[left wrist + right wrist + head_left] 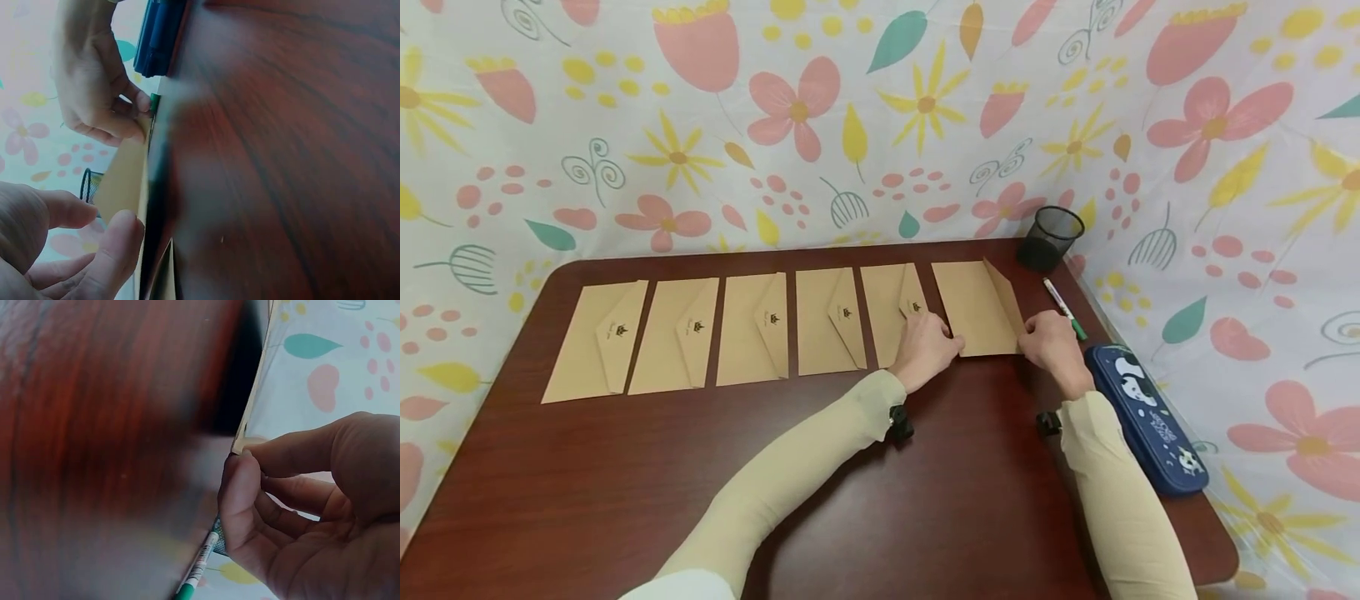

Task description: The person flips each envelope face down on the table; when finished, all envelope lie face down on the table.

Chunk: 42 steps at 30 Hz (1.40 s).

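Observation:
A tan paper envelope [973, 308] lies at the right end of a row, its flap [1006, 296] lifted along the right side. My right hand [1051, 346] pinches its near right corner between thumb and index finger, close up in the right wrist view. At the near left corner is my left hand [925, 346], partly over the neighbouring envelope [880, 300]. In the left wrist view the left thumb [119, 240] lies against the envelope's near edge, with the index fingertip a little apart from it. Its other fingers are partly hidden.
Several envelopes [752, 333] with folded flaps and crown prints line the table's left and middle. A black mesh pen cup [1041, 250], a white and green pen [1063, 307] and a dark blue pencil case [1146, 417] are at the right. Patterned cloth hangs behind.

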Tool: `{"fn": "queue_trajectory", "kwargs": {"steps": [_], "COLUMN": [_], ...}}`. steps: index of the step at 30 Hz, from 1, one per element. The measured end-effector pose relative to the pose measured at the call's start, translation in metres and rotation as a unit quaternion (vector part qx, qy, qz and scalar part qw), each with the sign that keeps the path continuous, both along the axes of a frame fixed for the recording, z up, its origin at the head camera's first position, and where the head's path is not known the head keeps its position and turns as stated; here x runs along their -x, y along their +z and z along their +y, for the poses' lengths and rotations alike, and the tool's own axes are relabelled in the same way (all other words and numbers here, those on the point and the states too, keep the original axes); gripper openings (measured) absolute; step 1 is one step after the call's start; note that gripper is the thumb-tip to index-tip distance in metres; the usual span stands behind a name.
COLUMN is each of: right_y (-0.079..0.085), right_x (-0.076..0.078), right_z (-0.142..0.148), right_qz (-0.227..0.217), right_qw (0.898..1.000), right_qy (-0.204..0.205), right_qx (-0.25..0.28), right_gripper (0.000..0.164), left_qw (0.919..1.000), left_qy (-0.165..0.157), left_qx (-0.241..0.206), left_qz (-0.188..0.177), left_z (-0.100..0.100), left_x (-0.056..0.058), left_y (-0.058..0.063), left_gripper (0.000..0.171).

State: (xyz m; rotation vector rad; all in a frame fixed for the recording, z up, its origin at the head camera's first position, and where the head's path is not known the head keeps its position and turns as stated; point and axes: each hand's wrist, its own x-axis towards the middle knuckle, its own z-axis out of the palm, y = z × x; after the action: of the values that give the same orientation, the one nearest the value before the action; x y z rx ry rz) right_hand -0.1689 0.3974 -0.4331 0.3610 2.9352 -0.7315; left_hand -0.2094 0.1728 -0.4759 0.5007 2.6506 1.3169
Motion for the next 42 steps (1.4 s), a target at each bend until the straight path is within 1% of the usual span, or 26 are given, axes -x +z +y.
{"fn": "queue_trajectory", "kwargs": {"steps": [2,4,6,7,11,12,13,15,18,19,20,21,22,24,26,28,30,32,34,36,38,40,42], "right_y": [0.002,0.004,0.005,0.006,0.009,0.009,0.010,0.010,0.010,0.010,0.009,0.009,0.009,0.008,0.006,0.005,0.004,0.002,0.002,0.001,0.000,-0.001,-0.003], "right_x": [0.000,-0.001,-0.002,-0.003,-0.006,-0.006,-0.007,-0.008,-0.010,-0.010,-0.011,-0.011,-0.012,-0.014,-0.015,-0.016,-0.017,-0.018,-0.019,-0.020,-0.020,-0.019,-0.018], "right_z": [0.000,0.000,0.000,0.000,0.000,0.000,0.000,0.000,0.000,0.000,0.000,0.000,0.000,0.002,0.003,0.005,0.006,0.007,0.007,0.007,0.008,0.009,0.009], "right_qz": [0.008,0.011,0.014,0.014,0.021,0.021,0.022,0.024,0.027,0.029,0.032,0.035,0.039,0.044,0.043,0.035,0.023,0.012,0.006,-0.001,-0.006,-0.013,-0.014], "right_qw": [1.000,1.000,1.000,1.000,1.000,1.000,1.000,0.999,0.999,0.999,0.999,0.999,0.999,0.998,0.998,0.999,1.000,1.000,1.000,0.999,0.999,0.999,0.999], "right_qy": [0.003,0.007,0.011,0.012,0.015,0.015,0.014,0.012,0.013,0.013,0.014,0.015,0.018,0.022,0.023,0.022,0.019,0.017,0.017,0.016,0.014,0.010,0.005], "right_qx": [-0.002,-0.005,-0.010,-0.011,-0.015,-0.017,-0.018,-0.023,-0.028,-0.029,-0.029,-0.029,-0.028,-0.029,-0.026,-0.018,-0.005,0.009,0.021,0.032,0.040,0.048,0.050], "right_gripper": [0.038,0.038,0.038,0.037,0.036,0.036,0.036,0.035,0.034,0.034,0.034,0.034,0.034,0.033,0.032,0.028,0.025,0.024,0.030,0.040,0.048,0.052,0.052], "left_qw": [0.9998,0.9995,0.9987,0.9973,0.9895,0.9873,0.9861,0.9814,0.9735,0.9702,0.9651,0.9618,0.9573,0.9494,0.9414,0.9350,0.9318,0.9292,0.9280,0.9285,0.9273,0.9256,0.9236], "left_qy": [0.001,0.008,0.013,0.011,0.023,0.025,0.030,0.034,0.038,0.041,0.044,0.049,0.054,0.062,0.068,0.068,0.065,0.061,0.057,0.053,0.051,0.050,0.049], "left_qx": [-0.014,-0.024,-0.036,-0.050,-0.107,-0.119,-0.128,-0.147,-0.177,-0.187,-0.198,-0.207,-0.218,-0.235,-0.251,-0.264,-0.271,-0.279,-0.285,-0.286,-0.291,-0.297,-0.304], "left_qz": [-0.016,-0.022,-0.035,-0.052,-0.095,-0.102,-0.102,-0.119,-0.140,-0.149,-0.165,-0.173,-0.182,-0.199,-0.215,-0.227,-0.233,-0.235,-0.234,-0.231,-0.230,-0.229,-0.229], "left_z": [-0.004,-0.003,-0.001,-0.001,0.003,0.004,0.006,0.008,0.010,0.010,0.010,0.011,0.011,0.013,0.015,0.017,0.018,0.018,0.017,0.017,0.016,0.016,0.016], "left_x": [-0.010,-0.014,-0.015,-0.017,-0.015,-0.015,-0.013,-0.012,-0.013,-0.013,-0.014,-0.015,-0.015,-0.016,-0.017,-0.017,-0.017,-0.017,-0.017,-0.017,-0.017,-0.017,-0.017], "left_y": [0.018,0.020,0.021,0.026,0.023,0.023,0.019,0.017,0.016,0.016,0.021,0.021,0.022,0.023,0.023,0.023,0.023,0.022,0.021,0.020,0.019,0.018,0.017], "left_gripper": [0.050,0.046,0.044,0.042,0.045,0.047,0.049,0.048,0.038,0.031,0.018,0.009,0.013,0.035,0.052,0.053,0.052,0.052,0.052,0.053,0.054,0.055,0.055]}}
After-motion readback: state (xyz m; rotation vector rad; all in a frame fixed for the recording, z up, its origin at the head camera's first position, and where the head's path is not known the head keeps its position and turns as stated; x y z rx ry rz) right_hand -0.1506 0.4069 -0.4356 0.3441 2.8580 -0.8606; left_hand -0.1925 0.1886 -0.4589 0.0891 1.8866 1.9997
